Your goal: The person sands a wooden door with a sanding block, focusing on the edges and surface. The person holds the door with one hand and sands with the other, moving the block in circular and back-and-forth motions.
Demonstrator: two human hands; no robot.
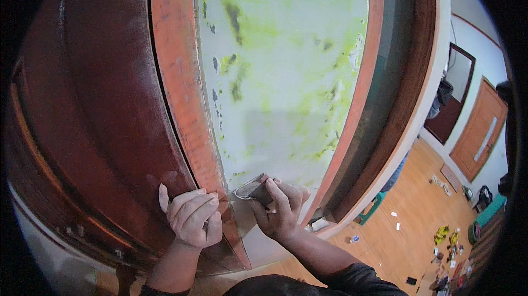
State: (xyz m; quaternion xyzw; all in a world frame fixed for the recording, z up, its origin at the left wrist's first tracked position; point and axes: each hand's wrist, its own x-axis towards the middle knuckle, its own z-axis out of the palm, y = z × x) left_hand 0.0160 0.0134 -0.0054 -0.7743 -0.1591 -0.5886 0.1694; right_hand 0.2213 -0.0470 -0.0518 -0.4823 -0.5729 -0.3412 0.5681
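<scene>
My right hand point(283, 208) grips a folded piece of dark grey sandpaper point(254, 188), bent into a loop with a pale edge. It is held against or just in front of the lower part of a whitish panel point(275, 76) with yellow-green patches and dark scuffs. My left hand point(193, 216), dusty on the fingers, is loosely curled beside the seam between a dark red wooden door leaf point(110, 76) and an orange-pink frame strip point(176, 48). Nothing shows in its fingers; whether it touches the strip I cannot tell.
A second orange-pink strip point(360, 109) and a dark brown frame point(407, 87) border the panel on the right. Beyond lies a tan floor point(385, 241) with a green plastic chair point(373, 208), yellow items point(441, 235) and scattered small things. A wooden door point(479, 128) stands farther back.
</scene>
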